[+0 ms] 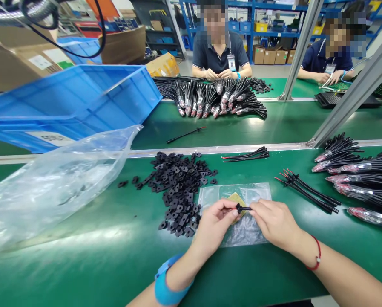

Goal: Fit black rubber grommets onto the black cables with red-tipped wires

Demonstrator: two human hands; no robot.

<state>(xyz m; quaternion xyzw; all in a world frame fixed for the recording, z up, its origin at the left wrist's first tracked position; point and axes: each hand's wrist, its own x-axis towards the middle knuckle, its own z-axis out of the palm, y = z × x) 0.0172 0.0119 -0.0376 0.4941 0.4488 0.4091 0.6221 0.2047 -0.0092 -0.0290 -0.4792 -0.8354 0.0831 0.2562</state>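
Observation:
Between the fingertips of my left hand point(218, 219) is a small black rubber clip point(239, 208), set around the end of a short black cable point(246, 209). My right hand point(275, 221) pinches that same cable from the other side; most of its length is hidden by my fingers. Both hands hover over a clear plastic bag point(256, 234) with a yellow sponge point(235, 198) on it. Left of them spreads a heap of loose black clips point(181, 192). To the right lie several cables with clips fitted point(308, 189), their red wire ends showing.
Bundled cables point(360, 179) lie at the right. A few loose cables point(246, 154) rest near the metal rail. A blue crate point(114, 98) and a large plastic bag point(66, 183) occupy the left. Across the bench, two people sit behind cable bundles point(210, 100). A metal post point(347, 76) slants up on the right.

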